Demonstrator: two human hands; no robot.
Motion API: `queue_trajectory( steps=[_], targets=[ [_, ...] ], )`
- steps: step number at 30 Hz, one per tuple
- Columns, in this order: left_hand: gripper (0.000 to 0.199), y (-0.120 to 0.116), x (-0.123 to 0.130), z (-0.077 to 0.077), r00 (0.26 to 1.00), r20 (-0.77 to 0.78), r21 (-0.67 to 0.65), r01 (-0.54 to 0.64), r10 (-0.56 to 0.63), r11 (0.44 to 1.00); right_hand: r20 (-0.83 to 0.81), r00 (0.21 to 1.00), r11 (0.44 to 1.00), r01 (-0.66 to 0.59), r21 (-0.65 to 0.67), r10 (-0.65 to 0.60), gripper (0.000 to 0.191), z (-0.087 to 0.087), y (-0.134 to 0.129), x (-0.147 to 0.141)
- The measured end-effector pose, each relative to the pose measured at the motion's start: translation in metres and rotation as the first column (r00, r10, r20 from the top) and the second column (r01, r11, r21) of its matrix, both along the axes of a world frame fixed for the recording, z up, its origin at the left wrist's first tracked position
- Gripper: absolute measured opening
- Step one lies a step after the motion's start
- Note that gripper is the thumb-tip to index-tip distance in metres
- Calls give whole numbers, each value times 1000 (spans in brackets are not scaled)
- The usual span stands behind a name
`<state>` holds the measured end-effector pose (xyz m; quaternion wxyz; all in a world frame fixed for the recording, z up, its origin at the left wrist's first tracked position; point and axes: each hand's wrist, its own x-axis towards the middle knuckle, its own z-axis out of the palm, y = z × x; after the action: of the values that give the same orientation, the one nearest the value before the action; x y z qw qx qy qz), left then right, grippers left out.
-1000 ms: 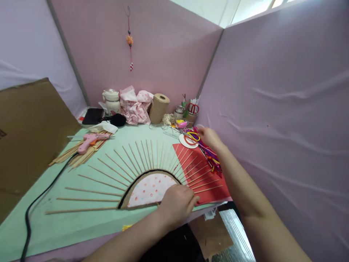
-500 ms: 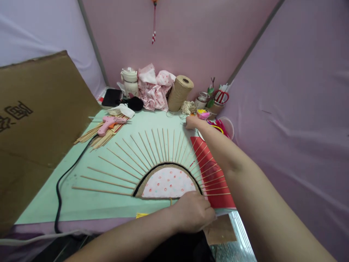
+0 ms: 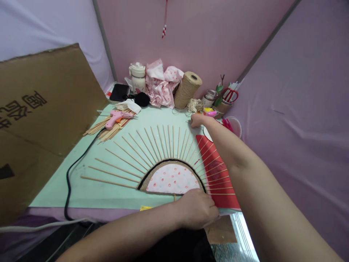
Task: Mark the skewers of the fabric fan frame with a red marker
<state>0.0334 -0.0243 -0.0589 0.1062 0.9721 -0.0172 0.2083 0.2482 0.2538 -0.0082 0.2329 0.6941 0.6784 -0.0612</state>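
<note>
A half-round fan frame (image 3: 171, 179) lies on the table, its centre covered in white cloth with small red flowers and edged in twine and black. Thin wooden sticks (image 3: 120, 166) spread outward from its curved edge. My left hand (image 3: 198, 210) is closed at the fan's front right corner, fingers curled under; what they hold is hidden. Far across the table, my right hand (image 3: 196, 120) has its fingers pressed together on the mat beside the yellow and pink packet (image 3: 209, 112). Something thin and greyish shows at its fingertips, too small to name.
Left of the fan, a pink glue gun (image 3: 117, 118) rests on loose sticks, its black cord (image 3: 79, 160) running forward. A cardboard sheet (image 3: 49, 120) stands at the left. Red paper (image 3: 218, 174) lies under the right sticks. Behind are a twine spool (image 3: 188, 91), bottle (image 3: 138, 78) and red-handled scissors (image 3: 231, 95).
The view has shifted slightly, so the table and its things sit further right in the picture. Both hands keep nearly the same places relative to the fan and the packet.
</note>
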Motion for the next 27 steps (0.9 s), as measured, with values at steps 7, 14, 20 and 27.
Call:
queue_trajectory(
  steps=[7,14,20,27],
  targets=[
    [23,0,1,-2,999,-41,2,-1,1,1000,-38,998,998,-44,44,45,34,2,0,6],
    [24,-1,1,-3,1000,-22,-2,0,0,1000,-24,998,997,-61,55,62,42,-2,10,-7],
    [22,-1,1,-3,998,-61,-16,-6,5,1000,-44,994,993,-94,66,97,42,-1,10,-14],
    [22,-1,0,-2,998,-67,-17,-6,5,1000,-138,979,976,-126,176,151,41,16,10,-10]
  ],
)
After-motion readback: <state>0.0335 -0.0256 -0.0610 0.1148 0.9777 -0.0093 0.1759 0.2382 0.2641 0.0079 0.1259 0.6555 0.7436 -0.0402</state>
